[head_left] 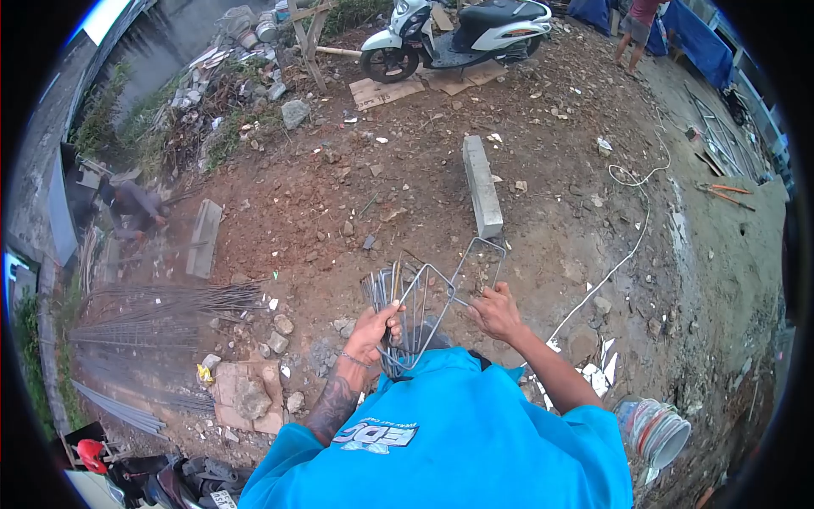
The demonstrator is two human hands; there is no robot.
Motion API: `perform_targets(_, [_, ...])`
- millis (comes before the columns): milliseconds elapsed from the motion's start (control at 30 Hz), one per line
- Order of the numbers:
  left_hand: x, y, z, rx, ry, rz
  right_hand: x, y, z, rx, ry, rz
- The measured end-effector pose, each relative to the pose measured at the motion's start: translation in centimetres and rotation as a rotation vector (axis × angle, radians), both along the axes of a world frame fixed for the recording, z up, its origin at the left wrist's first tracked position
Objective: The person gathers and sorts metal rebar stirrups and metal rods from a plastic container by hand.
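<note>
My left hand [373, 332] is closed around a thin rebar stirrup [430, 267], a bent steel rectangle held in front of my chest. My right hand [498, 313] pinches a second rebar stirrup [489, 243], whose loop points away from me. The two loops meet and overlap between my hands. Just behind the left fingers, a bundle of similar bent stirrups [373, 290] sits low near my body, partly hidden by that hand and my blue shirt.
Ahead lies a long concrete block [482, 188]. Rebar rods [178, 297] spread at left, near a crouching person [131, 208]. A scooter [458, 38] stands at the back. At right are a white cable [638, 242], bolt cutters [726, 193] and stacked buckets [657, 431].
</note>
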State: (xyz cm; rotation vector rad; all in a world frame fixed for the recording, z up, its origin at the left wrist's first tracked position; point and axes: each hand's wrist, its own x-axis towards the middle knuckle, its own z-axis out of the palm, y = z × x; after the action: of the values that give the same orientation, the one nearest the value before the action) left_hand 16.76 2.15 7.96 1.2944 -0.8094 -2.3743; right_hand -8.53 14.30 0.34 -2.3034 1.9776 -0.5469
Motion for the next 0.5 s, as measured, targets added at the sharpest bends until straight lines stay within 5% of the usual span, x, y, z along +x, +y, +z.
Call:
perform_targets(233, [0.2, 0.2, 1.0, -0.185, -0.116, -0.234, -0.8, 1.0, -3.8, 0.247, -0.117, 0.257])
perform_targets(333, [1.1, -0.3, 1.8, -0.222, -0.119, -0.282, -0.5, 1.5, -2.2, 0.193, -0.261, 0.245])
perform_targets(500, [2.8, -2.5, 0.9, -0.399, -0.230, -0.382, -1.0, 1.5, 2.7, -0.104, -0.030, 0.235])
